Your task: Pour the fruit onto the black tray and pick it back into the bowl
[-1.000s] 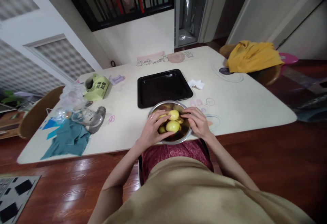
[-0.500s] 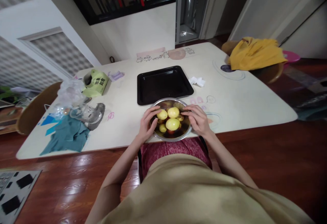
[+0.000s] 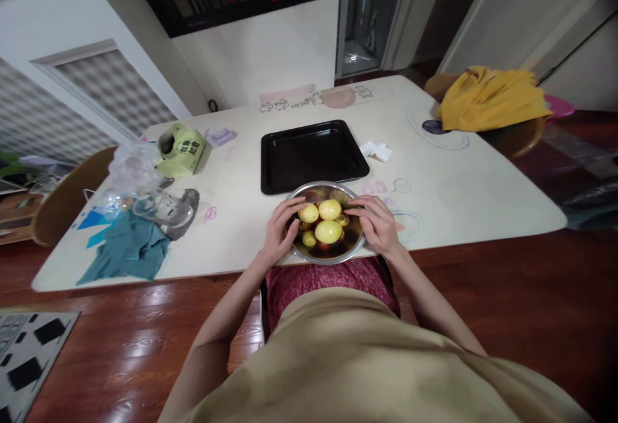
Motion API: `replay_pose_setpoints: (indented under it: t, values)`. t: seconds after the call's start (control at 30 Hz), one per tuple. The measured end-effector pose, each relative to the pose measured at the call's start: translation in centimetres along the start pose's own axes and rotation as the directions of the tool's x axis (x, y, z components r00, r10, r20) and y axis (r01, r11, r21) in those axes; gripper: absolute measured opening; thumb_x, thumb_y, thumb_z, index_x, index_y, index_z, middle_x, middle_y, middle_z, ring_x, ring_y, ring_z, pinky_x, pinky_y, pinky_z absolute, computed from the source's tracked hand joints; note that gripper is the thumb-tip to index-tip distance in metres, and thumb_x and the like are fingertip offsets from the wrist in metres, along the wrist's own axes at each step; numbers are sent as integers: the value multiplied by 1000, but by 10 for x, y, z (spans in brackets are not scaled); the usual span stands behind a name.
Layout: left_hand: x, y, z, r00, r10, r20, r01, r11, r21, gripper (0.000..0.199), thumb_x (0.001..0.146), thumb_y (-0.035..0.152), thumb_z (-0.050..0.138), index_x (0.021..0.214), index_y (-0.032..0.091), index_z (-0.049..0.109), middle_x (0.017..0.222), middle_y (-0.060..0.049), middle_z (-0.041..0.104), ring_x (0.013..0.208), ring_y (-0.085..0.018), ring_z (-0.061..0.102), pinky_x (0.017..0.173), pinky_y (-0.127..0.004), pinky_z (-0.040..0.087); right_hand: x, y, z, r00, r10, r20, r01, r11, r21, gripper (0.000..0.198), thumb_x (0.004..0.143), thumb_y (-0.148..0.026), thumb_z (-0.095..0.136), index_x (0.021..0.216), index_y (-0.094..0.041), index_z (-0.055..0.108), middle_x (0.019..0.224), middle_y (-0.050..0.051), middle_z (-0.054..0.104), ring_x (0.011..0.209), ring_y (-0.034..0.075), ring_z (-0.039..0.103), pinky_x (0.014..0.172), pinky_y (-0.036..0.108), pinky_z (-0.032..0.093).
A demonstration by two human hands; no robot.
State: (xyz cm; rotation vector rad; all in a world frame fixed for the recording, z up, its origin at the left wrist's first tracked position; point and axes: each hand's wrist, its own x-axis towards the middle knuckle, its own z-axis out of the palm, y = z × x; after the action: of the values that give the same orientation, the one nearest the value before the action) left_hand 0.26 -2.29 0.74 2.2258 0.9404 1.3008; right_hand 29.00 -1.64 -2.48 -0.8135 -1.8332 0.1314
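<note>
A round shiny metal bowl (image 3: 351, 237) sits at the near edge of the white table. Several smooth yellow fruits (image 3: 327, 231) lie inside it, their kind not certain; the bowl's wall mirrors them. My left hand (image 3: 280, 231) holds the bowl's left side, its fingers reaching over the rim beside the leftmost fruit. On the opposite side, my right hand (image 3: 379, 225) holds the rim, fingertips curled over into the bowl. Just beyond the bowl lies a black rectangular baking tray (image 3: 313, 158) with nothing in it. White crumpled tissue (image 3: 376, 151) is right of the tray.
At the left of the table (image 3: 232, 217) are a green tissue box (image 3: 182, 149), a clear plastic bag (image 3: 135, 169), a transparent container (image 3: 167, 209) and a teal cloth (image 3: 128, 246). Yellow cloth (image 3: 492, 100) drapes a chair at the right.
The view has shifted slightly, so table and tray sit a little higher and further right. Both hands stay on the bowl, and the fruits lie as before.
</note>
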Motion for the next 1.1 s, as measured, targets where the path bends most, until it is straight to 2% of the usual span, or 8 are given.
replay_pose_setpoints:
  t: [0.57, 0.97, 1.1]
  values:
    - [1, -1, 0, 1000, 4, 6, -4, 1000, -14, 37, 112, 39, 46, 137, 22, 68, 141, -15, 69, 130, -28, 65, 114, -52, 49, 0, 0, 0, 1000, -19, -4, 19, 1000, -6, 33, 107, -25, 46, 110, -24, 79, 115, 13, 77, 110, 30, 70, 96, 54, 58]
    - [2, 2, -1, 1000, -9, 12, 9, 1000, -8, 40, 113, 43, 45, 136, 21, 68, 140, -16, 69, 130, -29, 65, 114, -52, 50, -1, 1, 0, 999, 52, 16, -52, 999, 3, 36, 107, -32, 45, 106, -26, 81, 114, 12, 78, 110, 31, 70, 98, 56, 57]
    - [1, 2, -1, 1000, -9, 10, 10, 1000, -9, 40, 113, 44, 45, 136, 21, 69, 140, -16, 69, 131, -29, 65, 114, -51, 49, 0, 1, 0, 999, 42, 12, -42, 999, 2, 36, 107, -32, 45, 106, -25, 81, 114, 12, 78, 110, 31, 70, 97, 56, 57]
